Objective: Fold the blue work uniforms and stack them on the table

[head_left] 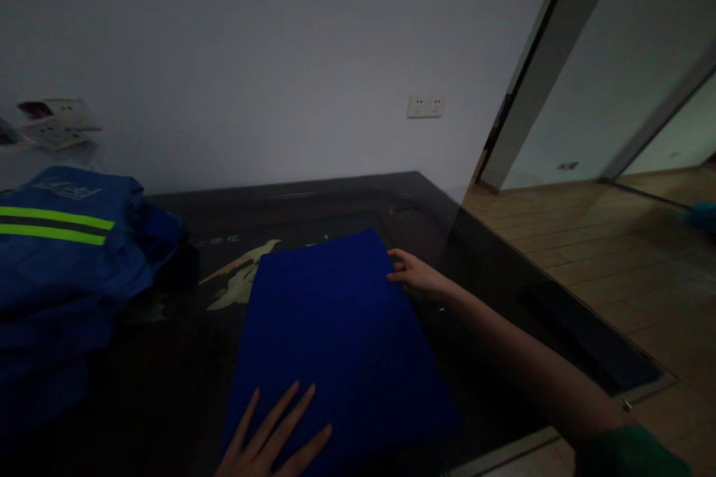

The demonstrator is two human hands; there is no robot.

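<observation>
A flat, deep blue rectangle (pixel 335 328), which looks like folded cloth, lies in front of me on a dark, glossy table (pixel 358 197). My left hand (pixel 274 436) rests on its near left part, fingers spread and pointing away from me. At the far right edge, my right hand (pixel 417 272) has its fingers curled against the blue cloth, thumb and forefinger at the border. The fingertips there are partly dark, and the cloth's underside is hidden.
A crumpled blue work jacket (pixel 61 253) with yellow-green reflective stripes lies at the left. Behind the table stands a pale wall with a double socket (pixel 426 106). A dark flat object (pixel 590 332) is near the table's right edge. Wooden floor (pixel 582 238) extends to the right.
</observation>
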